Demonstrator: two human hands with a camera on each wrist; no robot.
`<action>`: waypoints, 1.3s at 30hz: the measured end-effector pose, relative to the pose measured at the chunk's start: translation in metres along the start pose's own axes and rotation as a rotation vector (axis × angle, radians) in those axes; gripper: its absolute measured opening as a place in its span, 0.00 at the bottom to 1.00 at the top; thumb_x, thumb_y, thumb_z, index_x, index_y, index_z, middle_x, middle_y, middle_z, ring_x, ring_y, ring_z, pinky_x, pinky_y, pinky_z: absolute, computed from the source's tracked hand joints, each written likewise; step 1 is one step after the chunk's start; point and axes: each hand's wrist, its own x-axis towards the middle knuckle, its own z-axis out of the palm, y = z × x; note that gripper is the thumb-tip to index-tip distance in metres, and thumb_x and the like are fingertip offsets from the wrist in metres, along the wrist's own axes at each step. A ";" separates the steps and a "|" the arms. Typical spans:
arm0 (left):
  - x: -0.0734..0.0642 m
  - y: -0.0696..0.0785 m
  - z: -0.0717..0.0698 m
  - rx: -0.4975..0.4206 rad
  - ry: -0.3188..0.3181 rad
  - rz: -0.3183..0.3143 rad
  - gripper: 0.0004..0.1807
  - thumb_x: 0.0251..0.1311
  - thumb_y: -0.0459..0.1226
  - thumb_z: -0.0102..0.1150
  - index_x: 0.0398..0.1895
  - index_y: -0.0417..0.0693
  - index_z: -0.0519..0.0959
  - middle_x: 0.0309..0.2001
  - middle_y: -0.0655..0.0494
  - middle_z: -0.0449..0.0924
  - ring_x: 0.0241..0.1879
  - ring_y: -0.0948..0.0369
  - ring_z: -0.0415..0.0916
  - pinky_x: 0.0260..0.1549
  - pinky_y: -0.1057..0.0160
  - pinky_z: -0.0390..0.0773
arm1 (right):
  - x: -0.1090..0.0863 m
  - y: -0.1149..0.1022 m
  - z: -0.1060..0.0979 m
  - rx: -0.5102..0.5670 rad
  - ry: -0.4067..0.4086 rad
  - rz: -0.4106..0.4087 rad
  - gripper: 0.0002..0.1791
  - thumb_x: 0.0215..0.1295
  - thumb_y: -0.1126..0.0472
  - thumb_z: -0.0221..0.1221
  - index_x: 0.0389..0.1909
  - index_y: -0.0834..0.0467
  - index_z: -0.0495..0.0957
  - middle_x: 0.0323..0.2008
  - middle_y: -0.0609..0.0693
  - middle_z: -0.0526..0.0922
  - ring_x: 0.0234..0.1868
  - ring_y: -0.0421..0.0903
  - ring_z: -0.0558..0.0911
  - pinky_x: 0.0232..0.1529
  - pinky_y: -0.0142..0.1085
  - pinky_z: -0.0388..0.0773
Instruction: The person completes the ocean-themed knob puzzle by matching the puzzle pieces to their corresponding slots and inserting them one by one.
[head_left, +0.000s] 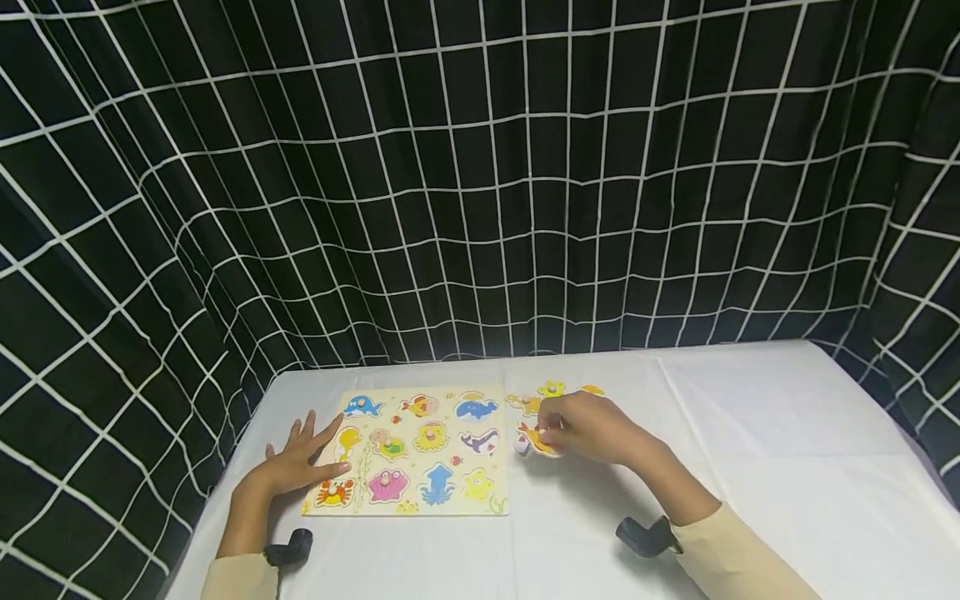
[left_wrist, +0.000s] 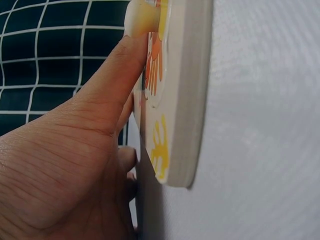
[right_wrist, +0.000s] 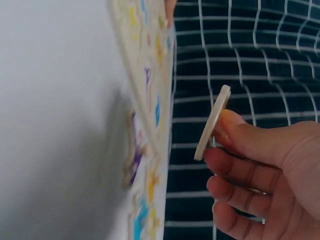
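Observation:
My left hand lies with fingers spread over the left edge of a pale sea-animal puzzle board. Its thumb reaches the board beside the crab piece, right at a round knob. To the right of the board, my right hand pinches an orange, flat puzzle piece between thumb and fingers. The right wrist view shows that piece edge-on, raised and tilted. Close beneath it in the head view is a purple-and-white piece, partly covered.
Knobbed pieces sit in the board, among them a dolphin, an octopus and a pink piece. Loose pieces, including a yellow one and an orange one, lie beyond my right hand. A black-and-white grid curtain surrounds the white table.

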 end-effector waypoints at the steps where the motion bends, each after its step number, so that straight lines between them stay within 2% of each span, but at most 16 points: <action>1: 0.001 0.000 0.000 -0.003 0.001 0.001 0.60 0.49 0.72 0.62 0.81 0.59 0.52 0.81 0.35 0.30 0.78 0.35 0.23 0.61 0.22 0.19 | 0.003 -0.004 0.000 0.016 0.000 -0.011 0.09 0.64 0.60 0.69 0.28 0.48 0.78 0.21 0.36 0.75 0.27 0.36 0.72 0.30 0.33 0.71; 5: 0.002 0.000 -0.001 -0.006 0.002 -0.002 0.60 0.48 0.72 0.62 0.81 0.60 0.52 0.80 0.34 0.30 0.78 0.34 0.23 0.61 0.22 0.19 | 0.018 -0.021 -0.002 0.060 -0.019 -0.047 0.09 0.65 0.60 0.68 0.29 0.47 0.78 0.20 0.36 0.77 0.25 0.35 0.73 0.30 0.34 0.71; 8: 0.001 0.000 -0.002 0.000 0.006 -0.003 0.59 0.49 0.72 0.62 0.81 0.60 0.52 0.81 0.35 0.30 0.78 0.34 0.23 0.61 0.22 0.19 | 0.031 -0.036 -0.002 0.053 -0.027 -0.054 0.08 0.65 0.59 0.68 0.29 0.47 0.79 0.21 0.35 0.78 0.26 0.36 0.74 0.30 0.35 0.72; 13: -0.001 -0.002 -0.001 0.005 0.008 -0.001 0.59 0.49 0.71 0.62 0.81 0.60 0.52 0.81 0.35 0.30 0.78 0.35 0.23 0.61 0.22 0.19 | 0.052 -0.059 0.004 0.003 -0.039 -0.029 0.06 0.66 0.55 0.68 0.31 0.46 0.81 0.25 0.35 0.80 0.31 0.38 0.76 0.34 0.36 0.75; 17: -0.004 0.003 -0.004 -0.009 0.011 0.001 0.59 0.49 0.72 0.62 0.81 0.61 0.52 0.81 0.35 0.30 0.78 0.35 0.23 0.62 0.22 0.19 | 0.070 -0.070 0.013 -0.059 -0.046 -0.028 0.03 0.66 0.54 0.69 0.35 0.46 0.84 0.30 0.37 0.84 0.33 0.38 0.77 0.38 0.36 0.76; 25: -0.012 0.013 -0.012 -0.047 0.003 0.025 0.57 0.49 0.71 0.62 0.81 0.66 0.53 0.80 0.33 0.31 0.78 0.34 0.23 0.60 0.21 0.18 | 0.108 -0.079 0.032 -0.143 -0.046 -0.055 0.04 0.65 0.56 0.69 0.37 0.50 0.85 0.31 0.39 0.85 0.29 0.37 0.77 0.33 0.32 0.75; 31: -0.005 0.005 -0.007 -0.022 -0.001 0.005 0.59 0.48 0.72 0.62 0.81 0.63 0.52 0.81 0.36 0.30 0.78 0.36 0.22 0.61 0.23 0.18 | 0.132 -0.079 0.047 -0.198 -0.067 -0.020 0.04 0.65 0.55 0.69 0.37 0.49 0.85 0.34 0.40 0.86 0.30 0.37 0.77 0.34 0.31 0.75; 36: 0.002 -0.003 -0.002 -0.002 0.013 -0.007 0.60 0.47 0.72 0.63 0.81 0.60 0.53 0.81 0.36 0.30 0.78 0.36 0.23 0.61 0.22 0.19 | 0.150 -0.072 0.061 -0.228 -0.043 -0.011 0.02 0.65 0.57 0.69 0.36 0.49 0.85 0.31 0.41 0.86 0.29 0.38 0.77 0.32 0.31 0.75; 39: 0.004 -0.006 0.000 0.008 0.007 -0.017 0.60 0.46 0.73 0.62 0.81 0.62 0.52 0.81 0.38 0.30 0.79 0.37 0.22 0.62 0.23 0.19 | 0.161 -0.068 0.069 -0.265 -0.033 -0.011 0.01 0.64 0.60 0.68 0.35 0.51 0.85 0.28 0.42 0.84 0.27 0.38 0.76 0.30 0.31 0.74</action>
